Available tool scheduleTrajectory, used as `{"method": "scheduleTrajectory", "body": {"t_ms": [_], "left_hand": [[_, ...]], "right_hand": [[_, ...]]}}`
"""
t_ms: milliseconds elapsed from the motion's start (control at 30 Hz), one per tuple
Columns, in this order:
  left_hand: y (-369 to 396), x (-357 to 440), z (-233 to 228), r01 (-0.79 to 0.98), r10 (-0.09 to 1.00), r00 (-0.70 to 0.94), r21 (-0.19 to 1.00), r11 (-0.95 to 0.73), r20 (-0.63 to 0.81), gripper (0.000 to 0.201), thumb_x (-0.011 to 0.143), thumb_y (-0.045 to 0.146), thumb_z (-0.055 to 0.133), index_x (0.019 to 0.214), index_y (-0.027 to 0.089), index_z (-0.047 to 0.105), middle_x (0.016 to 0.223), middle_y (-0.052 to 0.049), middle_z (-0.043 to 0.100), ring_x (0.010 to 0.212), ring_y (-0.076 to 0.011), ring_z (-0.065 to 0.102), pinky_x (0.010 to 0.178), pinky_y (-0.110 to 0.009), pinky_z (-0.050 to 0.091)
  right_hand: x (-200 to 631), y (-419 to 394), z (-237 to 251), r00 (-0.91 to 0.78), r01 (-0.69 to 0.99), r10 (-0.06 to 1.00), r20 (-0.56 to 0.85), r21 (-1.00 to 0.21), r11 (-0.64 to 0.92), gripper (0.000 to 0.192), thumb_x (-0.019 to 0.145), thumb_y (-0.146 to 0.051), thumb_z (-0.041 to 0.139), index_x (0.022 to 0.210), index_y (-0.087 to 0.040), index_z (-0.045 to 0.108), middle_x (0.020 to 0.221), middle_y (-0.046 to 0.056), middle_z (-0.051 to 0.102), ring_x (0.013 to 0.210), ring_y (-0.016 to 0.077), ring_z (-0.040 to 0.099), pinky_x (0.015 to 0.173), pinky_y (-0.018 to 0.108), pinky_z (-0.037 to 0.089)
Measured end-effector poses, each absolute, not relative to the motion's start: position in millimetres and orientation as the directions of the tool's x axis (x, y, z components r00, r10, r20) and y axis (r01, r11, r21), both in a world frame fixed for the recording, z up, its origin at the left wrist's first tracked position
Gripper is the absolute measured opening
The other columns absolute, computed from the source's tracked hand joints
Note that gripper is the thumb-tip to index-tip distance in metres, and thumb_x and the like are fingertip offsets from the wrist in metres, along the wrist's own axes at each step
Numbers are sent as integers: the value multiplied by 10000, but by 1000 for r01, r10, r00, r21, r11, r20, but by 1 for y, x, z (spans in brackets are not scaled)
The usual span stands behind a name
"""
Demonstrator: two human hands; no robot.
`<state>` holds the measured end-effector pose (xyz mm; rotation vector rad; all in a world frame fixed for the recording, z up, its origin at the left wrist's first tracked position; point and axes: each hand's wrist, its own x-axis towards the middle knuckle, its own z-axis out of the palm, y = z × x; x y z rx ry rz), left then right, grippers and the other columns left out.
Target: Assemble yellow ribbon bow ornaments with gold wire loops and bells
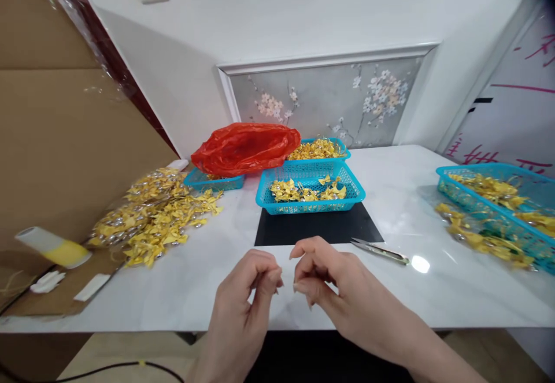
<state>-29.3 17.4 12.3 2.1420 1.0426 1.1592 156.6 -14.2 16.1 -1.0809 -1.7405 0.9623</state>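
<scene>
My left hand (248,293) is above the front of the white table, thumb and fingertips pressed together in a pinch. Whatever they may hold is too small or hidden to make out. Just to its right, my right hand (332,285) is curled, the thumb against the bent fingers and the index finger raised a little; nothing clear shows in it. A small gap separates the two hands. Beyond them, a blue basket (310,207) with yellow ribbon pieces and silvery beads stands on a black mat (303,230). Thread snips (381,251) lie near my right hand.
A pile of yellow bow pieces (160,221) lies left, beside a cone (54,247) on cardboard. A red plastic bag (247,149) covers part of a blue tray (217,182). Another basket (333,156) stands behind; a large blue basket (489,209) is on the right.
</scene>
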Motion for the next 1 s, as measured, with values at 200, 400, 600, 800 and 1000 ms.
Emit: {"method": "scheduleTrajectory", "body": {"t_ms": [200,400,600,800,1000], "left_hand": [[20,-40,10,-7,965,214,988,-156,153,306,943,361,523,680,217,584,929,-63,660,884,-218,612,770,-315,549],[17,-40,13,-406,929,346,871,278,-135,266,863,332,655,639,189,652,916,-94,727,1109,-297,598,933,-423,541],[15,-46,10,-386,952,279,892,235,-130,220,798,347,755,646,194,710,927,-70,720,1039,-253,611,883,-338,569],[9,-41,12,-481,902,419,816,320,-106,259,794,363,771,610,212,670,756,-3,634,1048,-234,630,916,-392,569],[25,-48,-5,55,934,156,942,-332,320,144,841,333,717,731,256,768,838,-26,736,708,-156,690,663,-244,589]], "right_hand": [[173,-11,-1,-182,560,871,455,-680,473,184,958,-123,495,921,-224,644,816,1,608,698,133,585,662,245,442],[175,-9,-18,-175,521,806,566,-641,563,234,963,-79,441,908,-189,641,822,25,601,690,125,567,647,235,446],[177,-13,-15,-140,503,801,582,-656,564,228,966,-93,444,893,-193,635,775,7,566,662,112,540,619,221,435],[170,-17,-18,-195,535,904,380,-732,423,265,971,-108,433,830,-214,631,752,-7,537,653,120,537,608,233,427],[174,-27,-17,-257,548,913,317,-730,408,269,975,-97,405,875,-226,618,816,-2,566,706,128,583,641,246,443]]}}
